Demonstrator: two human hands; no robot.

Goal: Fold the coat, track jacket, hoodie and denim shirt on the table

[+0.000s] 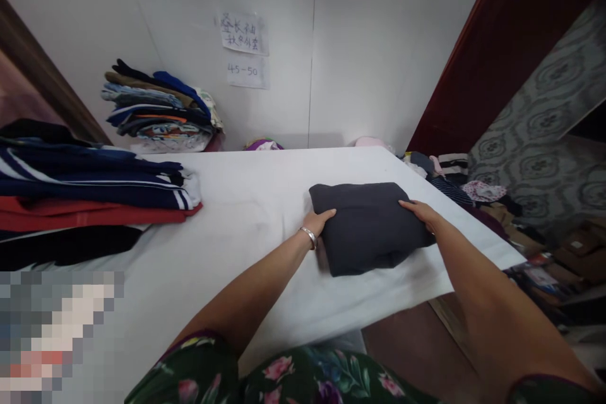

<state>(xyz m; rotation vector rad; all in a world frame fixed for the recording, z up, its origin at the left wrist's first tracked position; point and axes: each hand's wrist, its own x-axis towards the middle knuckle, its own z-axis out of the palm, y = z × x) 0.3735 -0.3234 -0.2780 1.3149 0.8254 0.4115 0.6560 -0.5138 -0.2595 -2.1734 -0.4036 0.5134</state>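
A dark grey garment (pixel 367 224), folded into a thick rectangular bundle, is held over the right part of the white-covered table (pixel 237 227). My left hand (pixel 318 222) grips its left side, thumb on top and fingers hidden beneath or behind the cloth. At the right side, my right hand (pixel 420 213) has the opposite edge in its grasp, thumb also on top and the other fingers mostly out of sight. Which kind of garment it is cannot be made out. A silver bracelet (pixel 309 238) circles my left wrist.
Stacked folded clothes (pixel 85 192) lie at the table's left, and another pile (pixel 161 107) stands at the back left. Paper notes (pixel 246 50) hang on the wall. Past the right edge are loose clothes (pixel 454 186) and cardboard boxes (pixel 572 252). The lower left corner is pixelated.
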